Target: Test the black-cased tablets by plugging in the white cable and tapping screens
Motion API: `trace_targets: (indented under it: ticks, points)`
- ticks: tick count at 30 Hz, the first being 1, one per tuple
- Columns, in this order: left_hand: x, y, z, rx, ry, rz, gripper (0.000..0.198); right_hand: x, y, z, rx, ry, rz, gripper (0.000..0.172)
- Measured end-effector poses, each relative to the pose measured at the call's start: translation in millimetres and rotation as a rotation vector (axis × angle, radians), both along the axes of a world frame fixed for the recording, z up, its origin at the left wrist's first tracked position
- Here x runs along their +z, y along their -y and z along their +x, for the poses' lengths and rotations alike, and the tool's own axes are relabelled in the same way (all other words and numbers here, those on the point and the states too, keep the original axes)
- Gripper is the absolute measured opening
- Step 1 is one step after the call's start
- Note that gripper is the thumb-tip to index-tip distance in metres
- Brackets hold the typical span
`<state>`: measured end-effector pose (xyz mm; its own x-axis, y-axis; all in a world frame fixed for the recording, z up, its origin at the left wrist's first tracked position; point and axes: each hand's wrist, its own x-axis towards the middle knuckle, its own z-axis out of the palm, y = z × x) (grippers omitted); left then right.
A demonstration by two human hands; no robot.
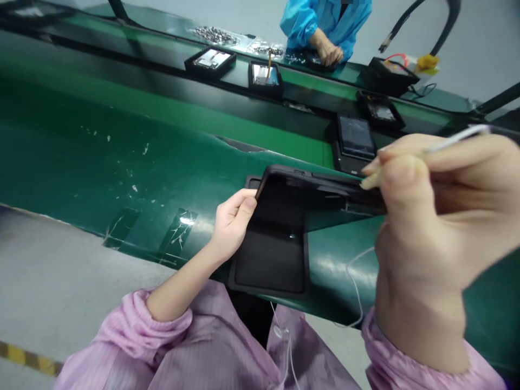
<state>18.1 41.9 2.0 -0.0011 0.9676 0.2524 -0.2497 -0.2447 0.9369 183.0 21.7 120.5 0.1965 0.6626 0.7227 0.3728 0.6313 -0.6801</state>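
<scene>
My left hand (233, 222) pinches the left edge of a black tablet-like device (280, 187), thumb on the near side. The device is tilted up above a black foam-like tray (270, 262) lying at the bench's front edge. At the device's right end my right hand (439, 216) is closed around a thin white stick (459, 139). Something pale yellow shows at its fingertips, close to the device's upper edge; I cannot tell if it is the stick's tip or a finger cover. The right hand hides the device's right end.
A green conveyor line runs beyond the bench (162, 179). On it stand black trays with devices, one with a dark-screened device (356, 136). Across it are a co-worker's hands (328, 51) and small metal parts (215, 35). A white cord (353, 281) hangs over the bench edge.
</scene>
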Motion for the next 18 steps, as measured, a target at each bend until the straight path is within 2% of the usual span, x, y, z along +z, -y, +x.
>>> trace_targets:
  ticks: [2,5,9,12,15,18]
  points:
    - [-1.8,-6,2,-0.011,0.026,0.007,0.035,-0.2,-11,1,-0.025,0.031,0.057,0.014]
    - [1.1,-21,10,-0.020,0.134,-0.034,0.034,-12.8,-31,11,0.047,0.018,-0.012,0.013]
    - [9.5,-46,27,0.003,0.209,-0.147,0.036,-51.6,-57,30,0.184,-0.223,-0.285,0.046]
    - [15.9,-60,34,0.005,0.204,-0.237,0.034,-77.6,-76,41,0.234,-0.325,-0.497,0.056]
    - [18.8,-65,32,-0.037,0.164,-0.352,0.030,-92.1,-94,46,0.250,-0.341,-0.668,0.061]
    - [15.5,-68,24,-0.079,0.085,-0.459,0.031,-103.2,-105,46,0.213,-0.207,-0.753,0.068]
